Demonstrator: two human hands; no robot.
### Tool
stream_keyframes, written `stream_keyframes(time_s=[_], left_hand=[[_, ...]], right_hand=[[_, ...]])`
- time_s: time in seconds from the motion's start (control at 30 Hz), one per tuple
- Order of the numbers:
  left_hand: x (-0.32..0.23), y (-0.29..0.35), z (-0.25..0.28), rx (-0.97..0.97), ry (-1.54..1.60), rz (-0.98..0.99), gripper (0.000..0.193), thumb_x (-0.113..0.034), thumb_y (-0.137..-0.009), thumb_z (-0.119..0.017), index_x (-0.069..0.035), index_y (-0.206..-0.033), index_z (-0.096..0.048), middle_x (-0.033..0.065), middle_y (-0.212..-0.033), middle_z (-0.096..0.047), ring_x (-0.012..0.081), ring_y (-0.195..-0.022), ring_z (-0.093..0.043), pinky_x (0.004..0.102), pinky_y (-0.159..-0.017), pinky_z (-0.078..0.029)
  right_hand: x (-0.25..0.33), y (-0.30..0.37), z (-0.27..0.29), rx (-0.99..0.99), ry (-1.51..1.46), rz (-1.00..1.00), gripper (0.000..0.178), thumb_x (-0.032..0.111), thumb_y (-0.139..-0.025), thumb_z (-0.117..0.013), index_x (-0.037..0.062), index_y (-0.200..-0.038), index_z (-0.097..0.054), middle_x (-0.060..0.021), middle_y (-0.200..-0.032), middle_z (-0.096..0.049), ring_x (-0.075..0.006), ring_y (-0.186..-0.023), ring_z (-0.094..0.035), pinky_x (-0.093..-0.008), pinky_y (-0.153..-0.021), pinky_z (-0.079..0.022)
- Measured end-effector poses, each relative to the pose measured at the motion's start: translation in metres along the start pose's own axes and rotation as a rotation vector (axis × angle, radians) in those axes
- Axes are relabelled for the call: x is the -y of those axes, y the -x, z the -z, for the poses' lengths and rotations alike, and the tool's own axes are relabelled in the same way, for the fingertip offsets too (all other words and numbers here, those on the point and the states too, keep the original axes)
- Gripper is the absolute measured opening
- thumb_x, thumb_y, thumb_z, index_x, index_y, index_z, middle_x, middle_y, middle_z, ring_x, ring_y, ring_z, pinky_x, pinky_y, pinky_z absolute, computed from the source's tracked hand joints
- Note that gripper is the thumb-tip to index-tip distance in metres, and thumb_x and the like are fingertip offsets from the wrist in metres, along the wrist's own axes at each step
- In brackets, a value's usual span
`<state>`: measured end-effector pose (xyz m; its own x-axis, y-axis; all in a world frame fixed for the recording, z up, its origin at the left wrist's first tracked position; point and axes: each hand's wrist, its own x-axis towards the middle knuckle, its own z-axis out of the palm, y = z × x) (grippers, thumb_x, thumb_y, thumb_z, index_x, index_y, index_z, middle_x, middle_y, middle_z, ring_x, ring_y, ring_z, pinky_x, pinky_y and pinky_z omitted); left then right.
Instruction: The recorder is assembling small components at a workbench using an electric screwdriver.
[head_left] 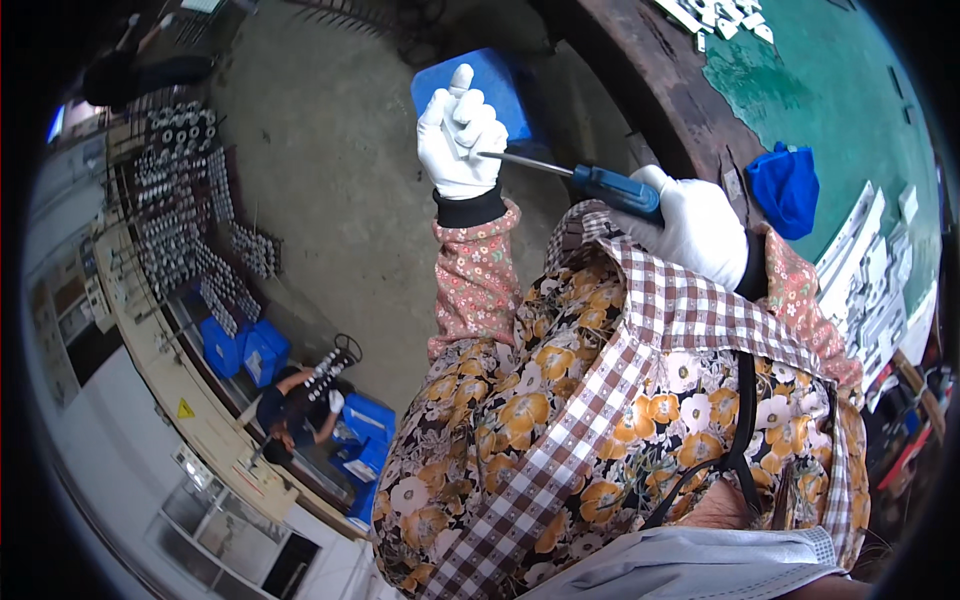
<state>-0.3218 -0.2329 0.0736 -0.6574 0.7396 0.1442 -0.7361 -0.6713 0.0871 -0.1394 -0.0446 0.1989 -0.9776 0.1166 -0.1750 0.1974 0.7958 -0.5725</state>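
- One blue-handled hand tool looks to be in mid-use: its tip meets, or nearly meets, the left hand, so I judge this step begun and not yet finished.
- On the green worktop lie a heap of small white pieces at the far end and a spread of long white strips toward the near end. Which are done and which are left, I cannot tell.
- The tool has a slim, straight metal shaft and a thick blue handle, much like a screwdriver; the shape of its tip is too small to make out.
- It is held in the air, off the worktop and left of its dark left edge, the shaft aimed left.
- The right hand is clamped round the handle.
- Several fingers of the left hand are curled in, one raised; whether they pinch a small part, I cannot tell.
- A blue cloth lies just inside the worktop's left edge.
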Motion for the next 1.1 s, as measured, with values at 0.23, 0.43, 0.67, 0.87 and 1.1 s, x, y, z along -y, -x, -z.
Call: stream_keyframes(time_s=[0.23, 0.43, 0.67, 0.87, 1.1], left_hand=[[0.017, -0.026, -0.009, -0.094, -0.167, 0.008, 0.047, -0.029, -0.095, -0.043, 0.004, -0.128, -0.039, 0.0026, -0.071, -0.045, 0.0093, -0.051, -0.037, 0.0227, -0.041, -0.032], [0.039, -0.053, -0.018, -0.46, -0.165, -0.08, 0.045, -0.033, -0.098, -0.037, 0.005, -0.119, -0.049, -0.0009, -0.067, -0.041, 0.0071, -0.048, -0.034, 0.0216, -0.04, -0.03], [0.034, -0.066, -0.004, -0.213, -0.213, 0.183, 0.029, -0.015, -0.092, -0.048, -0.001, -0.117, -0.051, 0.0035, -0.073, -0.046, 0.0113, -0.057, -0.041, 0.0244, -0.043, -0.033], [0.049, -0.072, -0.004, -0.505, -0.262, 0.291, 0.027, -0.02, -0.092, -0.052, -0.009, -0.117, -0.051, 0.0144, -0.082, -0.057, 0.0093, -0.042, -0.038, 0.0194, -0.035, -0.03], [0.079, -0.074, 0.028, -0.52, 0.01, 0.253, 0.026, -0.017, -0.091, -0.048, -0.01, -0.068, -0.039, -0.0022, -0.051, -0.028, 0.0118, -0.043, -0.031, 0.0271, -0.047, -0.03]], right_hand=[[-0.008, 0.022, 0.006, -0.042, -0.069, -0.112, 0.023, 0.032, -0.078, -0.067, 0.0119, -0.085, -0.058, -0.0143, -0.064, -0.059, -0.0332, -0.065, -0.061, -0.0425, -0.059, -0.047], [-0.018, 0.031, 0.005, -0.095, -0.162, -0.188, 0.024, 0.03, -0.08, -0.066, 0.0101, -0.089, -0.056, -0.0161, -0.064, -0.059, -0.0355, -0.065, -0.061, -0.0433, -0.059, -0.047], [-0.02, 0.041, 0.007, -0.097, -0.173, -0.24, 0.024, 0.029, -0.08, -0.066, 0.0095, -0.088, -0.056, -0.0172, -0.066, -0.059, -0.036, -0.067, -0.061, -0.0431, -0.06, -0.047], [-0.029, 0.048, 0.004, -0.16, -0.196, -0.236, 0.025, 0.03, -0.081, -0.065, 0.0079, -0.088, -0.054, -0.0177, -0.065, -0.058, -0.0367, -0.065, -0.06, -0.0437, -0.058, -0.046], [-0.04, 0.057, -0.002, -0.186, 0.005, -0.231, 0.026, 0.03, -0.08, -0.065, 0.0071, -0.086, -0.054, -0.0149, -0.061, -0.058, -0.034, -0.058, -0.06, -0.0422, -0.054, -0.046]])
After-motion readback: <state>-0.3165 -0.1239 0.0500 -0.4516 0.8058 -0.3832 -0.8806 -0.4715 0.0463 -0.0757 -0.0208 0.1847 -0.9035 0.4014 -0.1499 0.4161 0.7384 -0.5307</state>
